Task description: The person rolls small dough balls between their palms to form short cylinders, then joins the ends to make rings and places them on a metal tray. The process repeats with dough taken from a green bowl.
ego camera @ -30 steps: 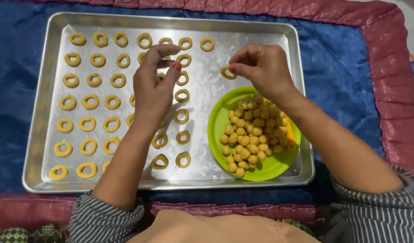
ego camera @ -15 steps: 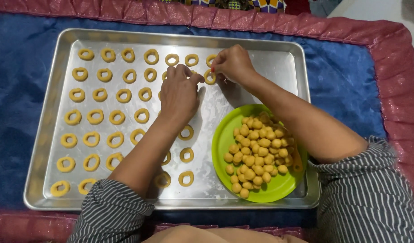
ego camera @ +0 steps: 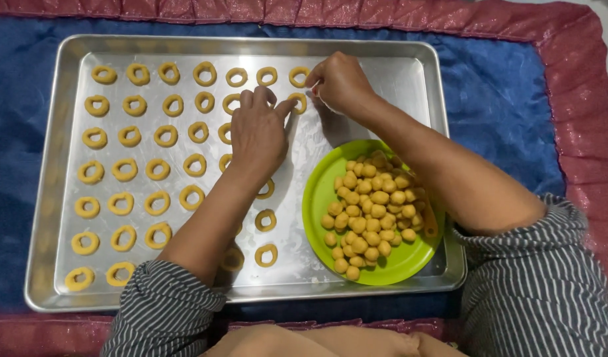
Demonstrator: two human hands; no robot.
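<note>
Both hands over baking tray (ego camera: 66, 198): left hand (ego camera: 258, 135) fingertips steady a dough ring (ego camera: 297, 101); right hand (ego camera: 340, 82) grip pinches it into row spacing.

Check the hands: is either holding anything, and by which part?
Neither clearly grips anything. Left hand and right hand have fingertips at the same dough ring on the tray; an actual pinch cannot be told.
</note>
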